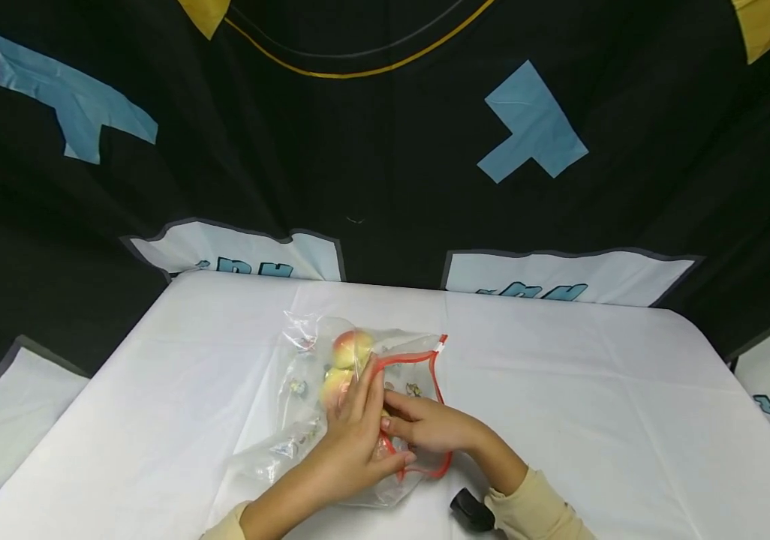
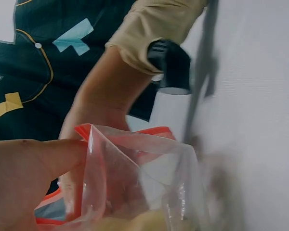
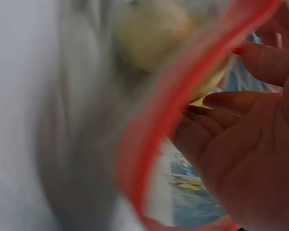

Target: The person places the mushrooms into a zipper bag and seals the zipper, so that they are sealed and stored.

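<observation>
**Both hands at the bag mouth**

Centrally on the white table (image 1: 560, 390) lies a clear zip bag (image 1: 304, 390) with a red seal (image 1: 434, 375), mouth toward the person's right. Two peaches (image 1: 344, 367) sit inside, toward the far end, one touching the other.

- Left hand (image 1: 358, 442): fingers nearly straight, lying over the bag by the mouth; thumb curled onto the near edge of the seal, pinching it.
- Right hand (image 1: 428, 427): fingers reach into the mouth. Whether they grip the rim or only hold it apart, I cannot tell.

Risks, as I judge them:
- The film is slick and loose; a slipping thumb would let the mouth fall shut on the right fingers.
- A pull on the rim could tip the bag so the fruit rolls toward the opening.

View differences:
- Head view alone gives the whole layout, plus a black wrist device (image 1: 471, 510) on the right arm.
- Left wrist view shows the thumb (image 2: 53, 156) against the film and the red rim (image 2: 149, 131) standing up off the table.
- Right wrist view, badly blurred, looks through the seal loop (image 3: 183, 86) at the cupped right palm (image 3: 250, 159) and what is probably a peach (image 3: 151, 31) beyond.
</observation>
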Demonstrator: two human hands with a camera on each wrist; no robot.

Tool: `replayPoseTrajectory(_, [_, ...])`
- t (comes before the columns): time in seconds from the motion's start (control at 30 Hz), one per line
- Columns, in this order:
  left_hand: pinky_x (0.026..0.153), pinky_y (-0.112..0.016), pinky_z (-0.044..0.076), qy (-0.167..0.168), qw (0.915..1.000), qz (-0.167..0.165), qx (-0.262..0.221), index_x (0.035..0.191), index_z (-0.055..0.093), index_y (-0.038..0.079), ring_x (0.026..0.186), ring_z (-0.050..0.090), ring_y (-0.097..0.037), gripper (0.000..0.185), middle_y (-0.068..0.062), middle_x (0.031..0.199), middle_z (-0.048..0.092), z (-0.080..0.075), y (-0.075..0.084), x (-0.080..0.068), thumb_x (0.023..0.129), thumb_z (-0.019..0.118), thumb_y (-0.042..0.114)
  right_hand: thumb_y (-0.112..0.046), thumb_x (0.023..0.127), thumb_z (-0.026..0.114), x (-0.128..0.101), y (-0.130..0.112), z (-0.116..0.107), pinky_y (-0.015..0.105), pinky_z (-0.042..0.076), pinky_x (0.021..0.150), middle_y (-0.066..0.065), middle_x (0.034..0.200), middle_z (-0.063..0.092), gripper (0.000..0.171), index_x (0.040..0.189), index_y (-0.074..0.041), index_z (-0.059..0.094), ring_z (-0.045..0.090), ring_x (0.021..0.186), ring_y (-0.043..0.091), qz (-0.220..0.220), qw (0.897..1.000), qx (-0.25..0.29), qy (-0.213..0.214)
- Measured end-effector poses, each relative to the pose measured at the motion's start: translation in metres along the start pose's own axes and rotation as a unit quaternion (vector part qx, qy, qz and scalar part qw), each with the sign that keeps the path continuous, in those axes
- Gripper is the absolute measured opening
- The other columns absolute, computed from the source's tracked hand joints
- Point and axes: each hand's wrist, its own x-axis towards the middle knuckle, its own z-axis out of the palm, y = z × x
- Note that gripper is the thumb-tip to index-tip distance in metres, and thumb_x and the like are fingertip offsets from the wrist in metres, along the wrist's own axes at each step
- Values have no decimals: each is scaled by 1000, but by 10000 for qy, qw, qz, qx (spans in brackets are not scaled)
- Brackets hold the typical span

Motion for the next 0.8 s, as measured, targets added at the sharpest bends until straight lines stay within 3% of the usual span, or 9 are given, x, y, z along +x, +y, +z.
replayPoseTrajectory(0.23, [91,-76,16,51,9995,-23,321,146,3,1,133,8,-53,106,-20,152,-6,8,1,-1,76,69,44,-37,95,42,-6,-2,-9,44,27,108,5,146,34,58,146,-15,23,31,134,19,152,9991,-385,22])
replayPoseTrajectory(0.43, [92,-76,15,-18,9985,-55,543,146,6,2,133,6,-52,103,-20,152,-6,12,3,-1,76,68,46,-36,95,45,-18,-7,-22,46,29,107,13,144,36,58,143,-7,30,35,132,25,186,9983,-533,136])
replayPoseTrajectory(0.67, [92,-76,16,-44,9968,63,800,146,11,5,132,6,-55,97,-23,151,-3,14,4,-3,78,64,49,-31,95,46,-33,-9,-42,45,37,101,15,137,46,51,137,-3,40,45,125,27,150,9972,-537,503])
replayPoseTrajectory(0.8, [94,-75,14,-10,9941,218,1066,147,15,13,132,4,-56,91,-20,152,-1,13,7,-6,79,63,49,-28,94,49,-40,-6,-56,40,47,91,13,121,59,40,128,-6,51,56,112,25,131,9938,-141,1095])
